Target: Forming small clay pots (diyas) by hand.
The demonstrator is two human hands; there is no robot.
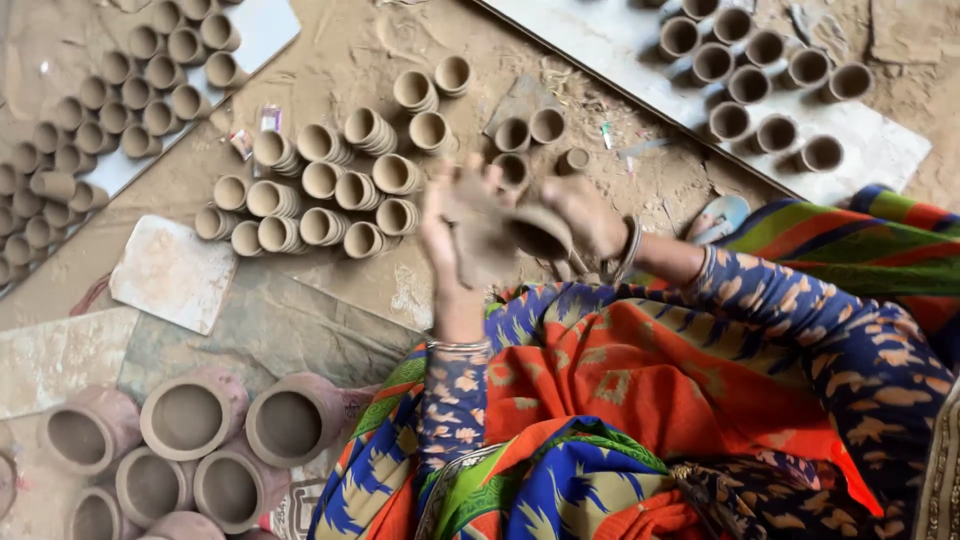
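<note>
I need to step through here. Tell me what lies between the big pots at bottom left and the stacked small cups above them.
Head view: between the large clay pots and the stacked small cups lie a pale square slab and a flat grey sheet on the dirt.

Below us on the sandy ground (350,60) we see stacks of small unfired clay cups (320,190) lying on their sides. More small cups crowd a pale board (265,30) at upper left, and upright cups (760,70) stand on a whitish slab (880,150) at upper right. Larger clay pots (190,415) cluster at lower left, beside a flat stone tile (172,272). Our lap is draped in bright patterned cloth (640,380).
</note>
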